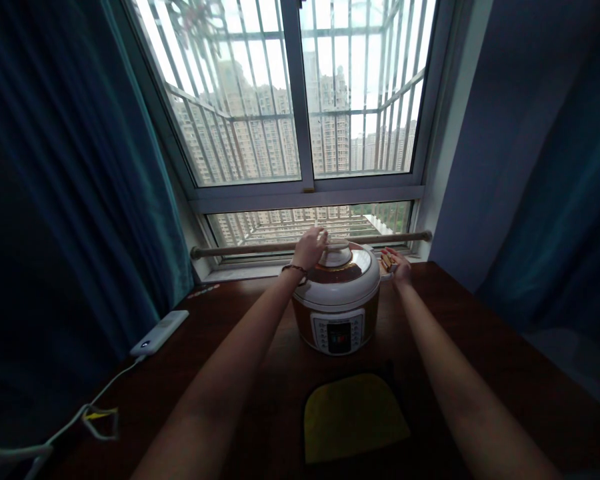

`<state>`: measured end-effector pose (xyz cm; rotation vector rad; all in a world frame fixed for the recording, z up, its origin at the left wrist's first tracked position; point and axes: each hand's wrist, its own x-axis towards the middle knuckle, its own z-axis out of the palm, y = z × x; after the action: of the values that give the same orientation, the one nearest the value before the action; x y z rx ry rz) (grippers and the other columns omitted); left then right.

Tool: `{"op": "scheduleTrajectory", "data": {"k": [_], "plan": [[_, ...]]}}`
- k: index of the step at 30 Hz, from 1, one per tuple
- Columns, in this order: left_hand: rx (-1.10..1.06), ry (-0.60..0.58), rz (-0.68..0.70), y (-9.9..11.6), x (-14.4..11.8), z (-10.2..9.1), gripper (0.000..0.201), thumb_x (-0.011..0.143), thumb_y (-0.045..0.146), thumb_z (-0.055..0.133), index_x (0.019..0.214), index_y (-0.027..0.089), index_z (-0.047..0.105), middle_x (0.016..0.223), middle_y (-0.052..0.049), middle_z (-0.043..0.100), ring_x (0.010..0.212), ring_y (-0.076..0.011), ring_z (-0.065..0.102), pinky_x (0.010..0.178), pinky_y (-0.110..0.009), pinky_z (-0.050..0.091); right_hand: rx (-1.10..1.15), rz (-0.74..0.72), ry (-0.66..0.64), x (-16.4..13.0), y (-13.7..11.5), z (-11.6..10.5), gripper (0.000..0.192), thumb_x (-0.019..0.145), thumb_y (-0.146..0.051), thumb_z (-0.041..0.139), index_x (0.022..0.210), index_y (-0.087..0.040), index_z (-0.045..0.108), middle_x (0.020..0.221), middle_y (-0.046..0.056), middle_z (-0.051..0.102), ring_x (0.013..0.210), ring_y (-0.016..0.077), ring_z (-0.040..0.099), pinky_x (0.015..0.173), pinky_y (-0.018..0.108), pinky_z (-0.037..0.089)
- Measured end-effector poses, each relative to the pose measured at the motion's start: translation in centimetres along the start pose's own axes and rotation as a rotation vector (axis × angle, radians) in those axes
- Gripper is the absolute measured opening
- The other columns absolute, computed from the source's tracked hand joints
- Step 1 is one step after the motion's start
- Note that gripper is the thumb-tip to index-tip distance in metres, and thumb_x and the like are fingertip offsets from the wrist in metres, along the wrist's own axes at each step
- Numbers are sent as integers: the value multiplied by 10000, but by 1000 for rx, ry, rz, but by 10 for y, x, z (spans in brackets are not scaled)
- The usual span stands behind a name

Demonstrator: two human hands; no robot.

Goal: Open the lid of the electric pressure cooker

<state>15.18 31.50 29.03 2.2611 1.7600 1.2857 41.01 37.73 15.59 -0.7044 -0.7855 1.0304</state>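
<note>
A white and brown electric cooker (337, 293) stands upright on the table, its control panel (339, 331) towards me. On top is a shiny brown lid (357, 270) with a pale round knob (337, 255). My left hand (310, 248), a dark bracelet at its wrist, reaches over the lid from the left, with its fingers curled at the knob. At the cooker's right side my right hand (398, 264) is closed around a small brown and pale thing (388, 261). Its kind is too small to tell, and the fingers partly cover it.
A yellow mat (355, 419) with a dark border lies in front of the cooker. At left a white power strip (160, 332) rests on the dark wooden table (260, 413), its cable (75, 419) running to the front. A rail (250, 249) crosses the window behind; blue curtains (145, 167) hang beside it.
</note>
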Motion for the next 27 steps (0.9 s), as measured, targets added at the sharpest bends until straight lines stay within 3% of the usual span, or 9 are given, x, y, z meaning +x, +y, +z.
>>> {"op": "scheduleTrajectory", "data": {"k": [4, 8, 15, 27], "plan": [[93, -141, 36, 34, 0, 29, 371, 830, 513, 432, 935, 238, 659, 1085, -73, 625, 1069, -271, 508, 949, -445, 347, 23, 4, 18, 0, -2, 2, 293, 591, -239, 534, 859, -176, 635, 874, 47, 690, 761, 137, 633, 653, 255, 505], [191, -137, -32, 42, -5, 40, 460, 779, 589, 449, 1022, 236, 619, 1186, -96, 559, 1125, -321, 433, 949, -522, 293, 35, 13, 29, 0, -4, 3, 286, 584, -224, 545, 844, -158, 643, 838, 55, 693, 714, 134, 629, 597, 235, 492], [249, -143, -60, 41, -3, 41, 379, 817, 489, 424, 1018, 230, 614, 1145, -80, 563, 1106, -288, 421, 930, -441, 311, 57, 30, 44, -2, -7, 5, 271, 585, -203, 539, 829, -155, 646, 797, 42, 693, 660, 118, 624, 561, 213, 473], [183, -224, 126, 19, 4, 36, 362, 807, 472, 453, 1044, 263, 631, 1133, -29, 601, 1078, -232, 477, 949, -356, 343, 77, 29, 60, -2, -7, 7, 252, 590, -188, 539, 818, -147, 638, 804, 44, 689, 675, 118, 628, 601, 220, 481]]}}
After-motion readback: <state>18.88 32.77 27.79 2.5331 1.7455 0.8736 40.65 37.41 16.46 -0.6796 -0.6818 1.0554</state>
